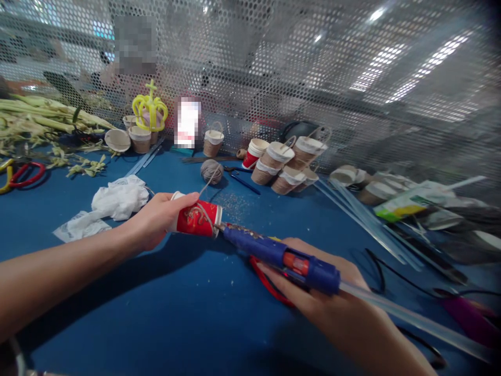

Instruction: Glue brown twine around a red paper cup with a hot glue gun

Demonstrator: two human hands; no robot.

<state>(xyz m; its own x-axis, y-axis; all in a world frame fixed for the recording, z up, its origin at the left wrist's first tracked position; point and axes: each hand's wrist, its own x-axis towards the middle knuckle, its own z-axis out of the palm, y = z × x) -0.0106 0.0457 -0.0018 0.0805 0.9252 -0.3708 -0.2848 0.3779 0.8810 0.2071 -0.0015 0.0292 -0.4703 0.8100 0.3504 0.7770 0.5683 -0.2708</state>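
My left hand point(156, 216) is closed around a red paper cup point(198, 218) lying sideways above the blue table point(176, 308). A strand of twine runs from the cup back to a grey twine ball point(211, 170). My right hand point(332, 297) grips a blue glue gun point(282, 256) with a clear glue stick point(415, 321) trailing from its rear. The gun's nozzle touches the cup's base edge. Red-handled scissors point(268, 284) lie partly hidden under the right hand.
Several twine-wrapped cups point(284, 164) cluster at the back centre, more cups point(139, 138) and a yellow crown point(150, 109) at the back left. Crumpled white paper point(119, 198), green leaves point(43, 122), clear glue sticks point(364, 219), packets and cables lie around. A perforated metal screen point(352, 78) stands behind.
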